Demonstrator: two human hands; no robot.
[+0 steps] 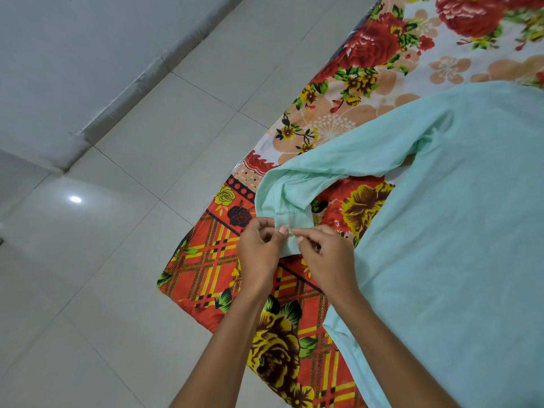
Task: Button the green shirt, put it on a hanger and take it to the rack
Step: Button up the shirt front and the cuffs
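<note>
Overhead, the head camera shows the green shirt point(459, 231) spread on a floral sheet point(368, 92), its sleeve bent toward the sheet's left edge. Both hands pinch the cuff point(294, 222): the left hand point(260, 248) grips one flap, the right hand point(329, 254) the other, fingertips almost touching. Bare tiled floor point(123, 260) lies open to the left, up to a grey wall point(59, 54).

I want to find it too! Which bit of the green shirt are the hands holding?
On the flowery bedsheet lies the green shirt. One sleeve folds out toward the tiled floor. Its end, the cuff, is pinched between both hands, unlike the flat body.
</note>
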